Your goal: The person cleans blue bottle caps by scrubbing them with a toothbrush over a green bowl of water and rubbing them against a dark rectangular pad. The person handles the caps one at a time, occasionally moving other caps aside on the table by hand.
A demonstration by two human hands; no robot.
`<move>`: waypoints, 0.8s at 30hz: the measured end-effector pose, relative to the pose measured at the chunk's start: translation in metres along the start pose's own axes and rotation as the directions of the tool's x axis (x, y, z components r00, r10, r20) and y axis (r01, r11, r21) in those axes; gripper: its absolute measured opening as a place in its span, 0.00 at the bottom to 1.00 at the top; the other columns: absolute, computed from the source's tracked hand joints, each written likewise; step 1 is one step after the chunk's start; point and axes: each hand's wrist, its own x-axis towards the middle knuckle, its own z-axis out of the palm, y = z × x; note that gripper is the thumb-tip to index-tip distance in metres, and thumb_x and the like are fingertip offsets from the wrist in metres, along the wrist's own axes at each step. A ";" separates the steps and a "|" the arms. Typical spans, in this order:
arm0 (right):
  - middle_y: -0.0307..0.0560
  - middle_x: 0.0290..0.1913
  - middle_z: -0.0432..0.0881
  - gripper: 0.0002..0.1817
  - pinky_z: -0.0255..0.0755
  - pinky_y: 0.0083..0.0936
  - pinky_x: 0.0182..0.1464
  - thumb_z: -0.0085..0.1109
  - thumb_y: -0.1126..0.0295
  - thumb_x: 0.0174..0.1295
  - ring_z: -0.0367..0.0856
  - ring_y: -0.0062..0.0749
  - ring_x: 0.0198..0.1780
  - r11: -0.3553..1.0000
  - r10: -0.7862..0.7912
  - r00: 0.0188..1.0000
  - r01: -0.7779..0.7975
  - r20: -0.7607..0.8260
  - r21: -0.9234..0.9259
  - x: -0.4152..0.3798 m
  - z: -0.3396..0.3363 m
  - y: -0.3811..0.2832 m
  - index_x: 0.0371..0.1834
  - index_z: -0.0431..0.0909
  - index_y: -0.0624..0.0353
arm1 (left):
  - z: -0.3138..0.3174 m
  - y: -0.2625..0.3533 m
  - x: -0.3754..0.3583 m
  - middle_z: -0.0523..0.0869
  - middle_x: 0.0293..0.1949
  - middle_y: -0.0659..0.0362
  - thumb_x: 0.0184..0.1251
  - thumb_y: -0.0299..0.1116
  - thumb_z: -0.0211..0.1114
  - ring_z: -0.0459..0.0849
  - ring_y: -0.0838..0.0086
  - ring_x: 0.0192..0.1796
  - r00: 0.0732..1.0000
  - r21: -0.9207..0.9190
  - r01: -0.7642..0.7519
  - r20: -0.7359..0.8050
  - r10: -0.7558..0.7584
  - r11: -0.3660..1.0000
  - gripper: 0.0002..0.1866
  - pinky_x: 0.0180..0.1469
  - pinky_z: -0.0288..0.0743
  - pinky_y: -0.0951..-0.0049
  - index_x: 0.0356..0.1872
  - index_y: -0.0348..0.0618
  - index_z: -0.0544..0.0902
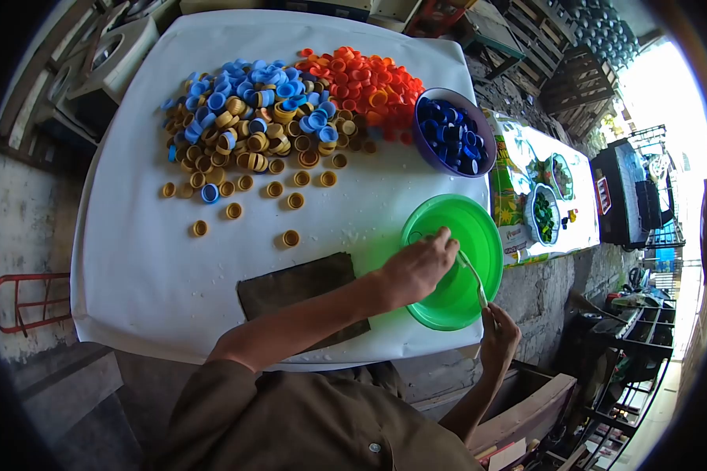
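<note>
My left hand [420, 268] is over the green bowl [491, 250], its fingers closed in a pinch. What they hold is too small to make out. Close to those fingers is one end of a thin pale strip-like tool [472, 272]. My right hand [500, 337] grips the other end at the bowl's near right rim. The bowl's visible inside shows no caps.
On the white table [149, 275] lie piled blue caps [236, 78], tan caps [255, 141] and orange-red caps [369, 82]. A purple bowl [489, 161] holds dark blue caps. A dark cloth [279, 290] lies under my left forearm. More containers stand on a table at right.
</note>
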 end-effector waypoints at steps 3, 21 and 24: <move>0.56 0.37 0.88 0.12 0.76 0.32 0.43 0.67 0.71 0.63 0.88 0.41 0.39 0.999 -0.033 0.999 0.033 0.031 -0.007 0.008 0.000 0.001 0.45 0.87 0.67 | 0.017 0.008 0.016 0.78 0.53 0.35 0.64 0.24 0.60 0.83 0.51 0.58 0.929 0.276 -0.038 0.365 -0.068 0.960 0.17 0.59 0.80 0.62 0.52 0.24 0.77; 0.54 0.27 0.84 0.10 0.73 0.38 0.32 0.69 0.69 0.61 0.84 0.48 0.27 0.941 -0.339 0.905 0.323 0.258 0.101 0.053 -0.008 0.024 0.43 0.89 0.60 | -0.001 0.027 0.015 0.77 0.48 0.54 0.58 0.20 0.69 0.82 0.68 0.48 0.902 -0.317 0.392 -0.051 -0.429 0.864 0.20 0.49 0.81 0.71 0.53 0.38 0.83; 0.56 0.30 0.86 0.10 0.75 0.36 0.34 0.70 0.68 0.60 0.85 0.48 0.29 0.924 -0.383 0.851 0.348 0.358 0.160 0.061 -0.014 0.025 0.42 0.89 0.60 | 0.000 0.029 0.010 0.79 0.53 0.56 0.61 0.19 0.68 0.81 0.72 0.54 0.889 -0.435 0.333 -0.151 -0.432 0.837 0.22 0.53 0.82 0.73 0.58 0.41 0.82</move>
